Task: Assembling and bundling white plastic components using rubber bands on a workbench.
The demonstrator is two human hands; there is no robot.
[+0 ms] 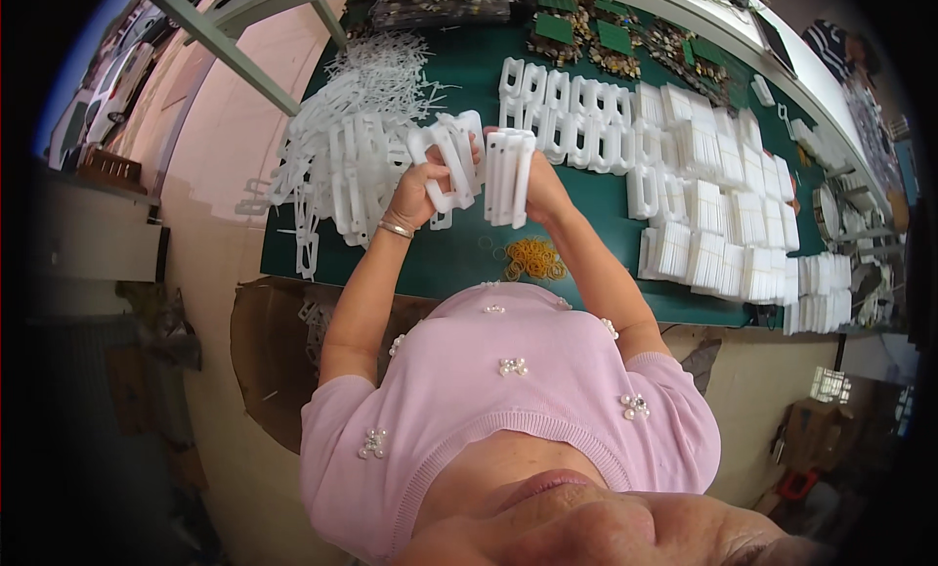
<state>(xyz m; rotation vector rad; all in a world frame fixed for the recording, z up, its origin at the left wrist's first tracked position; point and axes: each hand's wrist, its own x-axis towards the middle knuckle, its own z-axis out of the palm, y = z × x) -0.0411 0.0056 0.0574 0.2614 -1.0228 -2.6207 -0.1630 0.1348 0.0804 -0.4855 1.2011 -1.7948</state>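
Observation:
My left hand (427,187) grips a small bunch of white plastic frame pieces (452,153), held up over the green table (596,199). Just beside it, my right hand (543,190) holds a tighter stack of the same white frames (509,175) on edge. The two bunches are close together, almost touching. A bracelet sits on my left wrist. Under my hands a heap of yellow rubber bands (532,259) lies on the table.
A loose pile of white plastic frames (342,136) covers the table's left side. Neat bundled stacks of white pieces (723,224) fill the right. Green boards and small brass parts (606,38) lie at the far edge. Cardboard (274,351) lies below the table's front.

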